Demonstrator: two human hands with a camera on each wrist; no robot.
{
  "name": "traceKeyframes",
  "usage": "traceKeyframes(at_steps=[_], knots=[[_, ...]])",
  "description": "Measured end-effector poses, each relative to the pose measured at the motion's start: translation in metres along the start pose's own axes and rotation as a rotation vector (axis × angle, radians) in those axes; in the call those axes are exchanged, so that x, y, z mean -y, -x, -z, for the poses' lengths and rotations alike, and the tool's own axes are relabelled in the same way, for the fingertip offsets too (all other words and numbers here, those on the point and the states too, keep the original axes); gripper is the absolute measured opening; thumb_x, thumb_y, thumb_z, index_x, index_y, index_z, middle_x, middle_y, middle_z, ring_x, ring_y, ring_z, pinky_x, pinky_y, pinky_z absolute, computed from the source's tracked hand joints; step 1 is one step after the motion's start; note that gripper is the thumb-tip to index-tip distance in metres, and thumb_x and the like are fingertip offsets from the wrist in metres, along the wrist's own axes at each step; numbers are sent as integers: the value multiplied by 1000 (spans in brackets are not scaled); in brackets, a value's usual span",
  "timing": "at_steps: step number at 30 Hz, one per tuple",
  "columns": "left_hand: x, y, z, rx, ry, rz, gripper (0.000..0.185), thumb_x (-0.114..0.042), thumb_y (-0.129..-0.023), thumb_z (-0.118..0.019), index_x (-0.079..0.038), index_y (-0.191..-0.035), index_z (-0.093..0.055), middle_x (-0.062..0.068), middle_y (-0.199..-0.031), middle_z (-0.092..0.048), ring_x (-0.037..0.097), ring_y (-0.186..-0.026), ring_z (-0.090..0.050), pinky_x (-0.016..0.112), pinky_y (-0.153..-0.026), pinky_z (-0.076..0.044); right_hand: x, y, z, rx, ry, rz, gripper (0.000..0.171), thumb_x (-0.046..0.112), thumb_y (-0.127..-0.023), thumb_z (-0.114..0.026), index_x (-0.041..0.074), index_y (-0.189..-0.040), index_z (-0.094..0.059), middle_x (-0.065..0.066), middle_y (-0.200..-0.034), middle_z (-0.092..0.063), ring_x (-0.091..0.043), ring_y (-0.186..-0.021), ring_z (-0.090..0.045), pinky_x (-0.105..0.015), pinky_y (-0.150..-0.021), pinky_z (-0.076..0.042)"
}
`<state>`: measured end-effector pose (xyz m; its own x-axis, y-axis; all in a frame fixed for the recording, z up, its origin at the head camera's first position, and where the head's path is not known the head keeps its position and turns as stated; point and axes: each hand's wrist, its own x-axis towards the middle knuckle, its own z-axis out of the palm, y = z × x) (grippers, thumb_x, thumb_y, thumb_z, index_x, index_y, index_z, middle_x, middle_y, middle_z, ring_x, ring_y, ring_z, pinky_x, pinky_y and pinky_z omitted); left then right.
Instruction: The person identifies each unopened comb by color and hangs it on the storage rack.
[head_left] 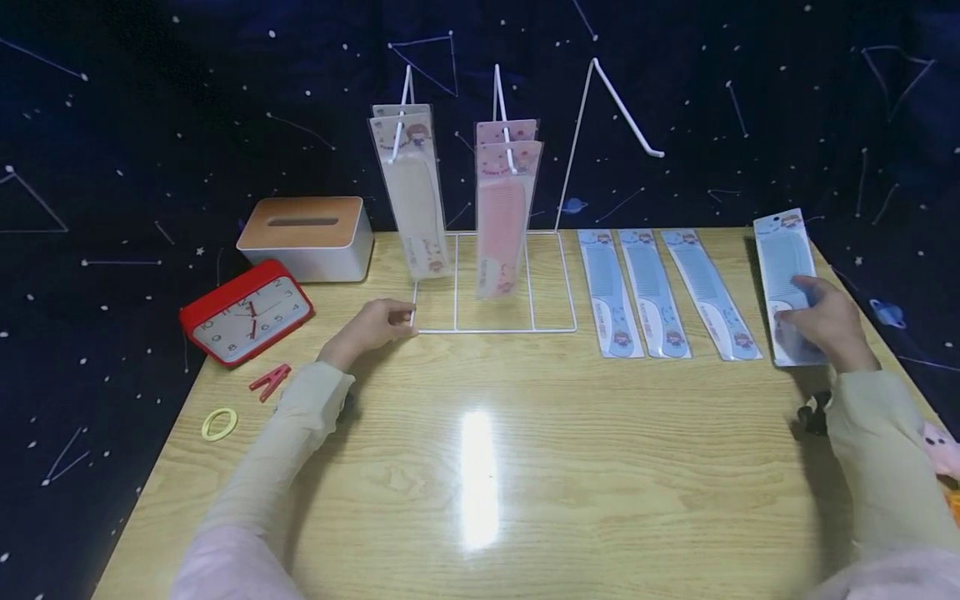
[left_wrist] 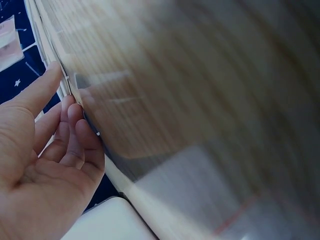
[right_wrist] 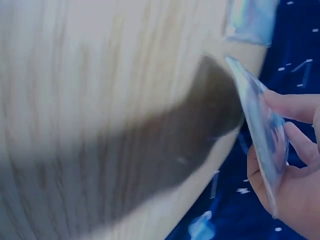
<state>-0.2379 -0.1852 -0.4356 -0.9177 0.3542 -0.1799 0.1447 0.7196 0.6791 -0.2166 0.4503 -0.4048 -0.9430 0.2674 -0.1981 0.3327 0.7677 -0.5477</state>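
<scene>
My left hand (head_left: 372, 323) pinches the front left corner of a white wire display rack (head_left: 495, 331). A white comb pack (head_left: 408, 192) hangs with another behind it on the rack's left hook, and a pink comb pack (head_left: 501, 217) hangs in front of another on the middle hook. The right hook (head_left: 626, 108) bears nothing. At the table's right side my right hand (head_left: 828, 325) grips a packaged blue comb (head_left: 782, 242), tilted up off the table. In the right wrist view, the thumb and fingers (right_wrist: 295, 107) hold the pack from both faces.
Three blue comb packs (head_left: 647, 292) lie side by side right of the rack. A wood-topped tissue box (head_left: 307, 237), a red clock (head_left: 247, 312), a red clip (head_left: 271, 381) and a yellow ring (head_left: 220, 424) stand or lie at the left. A pink toy (head_left: 941, 450) shows at the right edge.
</scene>
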Motion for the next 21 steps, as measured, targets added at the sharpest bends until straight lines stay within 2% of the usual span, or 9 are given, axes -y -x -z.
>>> traceKeyframes(at_steps=[6, 10, 12, 14, 16, 18, 21], knots=[[-1, 1, 0, 3, -2, -1, 52, -12, -87, -68, 7, -132, -50, 20, -116, -62, 30, -107, -57, 42, -94, -47, 25, 26, -9, -128, -127, 121, 74, 13, -90, -59, 5, -151, -18, -30, -152, -17, -53, -130, -28, -66, -103, -26], [-1, 2, 0, 6, 1, -7, 52, -12, -87, -68, 7, -132, -50, 20, -117, -61, 31, -108, -56, 43, -95, -46, 48, 52, -23, -175, -222, 203, 73, 10, -90, -61, 13, -152, -21, -22, -154, -19, -45, -133, -29, -58, -108, -25], [-1, 1, 0, 8, 7, -5, 52, -12, -87, -68, 7, -132, -50, 20, -117, -61, 31, -108, -56, 42, -95, -46, 58, 67, -29, -192, -261, 237, 74, 11, -91, -62, 21, -152, -22, -17, -155, -21, -35, -134, -31, -50, -111, -28], [-1, 1, 1, 10, 16, 1, 52, -12, -88, -68, 7, -132, -50, 19, -117, -61, 30, -109, -56, 41, -93, -47, 70, 80, -36, -223, -328, 301, 75, 7, -89, -63, 24, -151, -25, -13, -153, -27, -23, -132, -36, -36, -109, -34], [-1, 2, 1, 14, 14, 7, 52, -12, -88, -67, 7, -133, -49, 19, -118, -61, 30, -109, -56, 38, -90, -48, 82, 93, -41, -255, -408, 384, 76, -1, -86, -65, 23, -149, -30, -8, -147, -36, -12, -126, -42, -21, -102, -39], [-1, 2, 1, 19, 20, 13, 52, -13, -88, -67, 6, -134, -49, 19, -119, -60, 29, -110, -56, 35, -86, -50, 95, 104, -46, -285, -509, 487, 76, -11, -81, -64, 16, -146, -36, -3, -139, -43, -6, -119, -47, -11, -92, -42], [-2, 2, 2, 26, 27, 20, 53, -13, -89, -67, 6, -134, -48, 20, -121, -60, 29, -108, -56, 29, -78, -51, 114, 121, -52, -261, -708, 651, 77, -23, -75, -60, 8, -143, -40, 1, -135, -45, -6, -116, -50, -8, -89, -44]])
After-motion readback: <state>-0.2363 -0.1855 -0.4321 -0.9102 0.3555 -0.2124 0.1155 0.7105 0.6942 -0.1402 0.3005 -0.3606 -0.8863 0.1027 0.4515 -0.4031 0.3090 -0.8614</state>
